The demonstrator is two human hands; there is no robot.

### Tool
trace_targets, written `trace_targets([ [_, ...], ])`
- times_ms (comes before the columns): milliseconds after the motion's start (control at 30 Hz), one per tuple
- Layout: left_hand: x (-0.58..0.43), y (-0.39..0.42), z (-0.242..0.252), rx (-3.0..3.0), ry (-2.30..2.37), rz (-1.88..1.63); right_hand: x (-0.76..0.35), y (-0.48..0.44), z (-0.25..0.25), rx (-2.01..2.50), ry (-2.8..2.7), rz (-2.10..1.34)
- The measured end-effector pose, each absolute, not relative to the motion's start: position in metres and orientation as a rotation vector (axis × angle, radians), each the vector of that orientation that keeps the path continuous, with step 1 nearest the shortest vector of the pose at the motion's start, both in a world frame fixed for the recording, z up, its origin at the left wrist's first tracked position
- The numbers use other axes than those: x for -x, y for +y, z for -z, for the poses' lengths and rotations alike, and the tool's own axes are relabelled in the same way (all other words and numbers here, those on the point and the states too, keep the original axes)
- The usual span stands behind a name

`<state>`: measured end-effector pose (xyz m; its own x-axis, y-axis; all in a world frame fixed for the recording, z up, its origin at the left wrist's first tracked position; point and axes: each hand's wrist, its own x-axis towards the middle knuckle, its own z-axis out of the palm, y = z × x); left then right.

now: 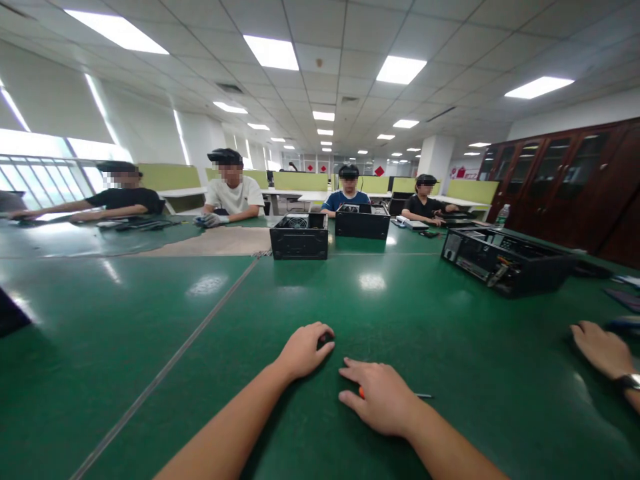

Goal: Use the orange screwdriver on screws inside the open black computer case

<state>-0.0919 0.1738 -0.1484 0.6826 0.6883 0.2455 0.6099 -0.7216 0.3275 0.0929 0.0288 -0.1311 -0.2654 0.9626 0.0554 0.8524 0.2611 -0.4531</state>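
My left hand is just left of centre above the green tabletop, its thumb and fingers curled round a small dark object whose kind I cannot make out. Close by on the right, my right hand has a screwdriver across its palm. The orange handle of the screwdriver peeks out between thumb and fingers, and its thin metal shaft sticks out on the far side. Thumb and forefinger of that hand are apart; the other fingers are mostly hidden.
Black computer cases stand across the green table; another case lies to the right. A co-worker's hand rests at the right edge. Several people sit opposite. A dark object is at far left.
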Motion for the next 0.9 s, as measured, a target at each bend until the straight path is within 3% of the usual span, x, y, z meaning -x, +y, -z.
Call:
trace_targets([
  [900, 0.0913, 0.1767, 0.1480, -2.653, 1.029, -0.506, -0.0984, 0.0272, 0.1286, 1.604, -2.246, -0.527],
])
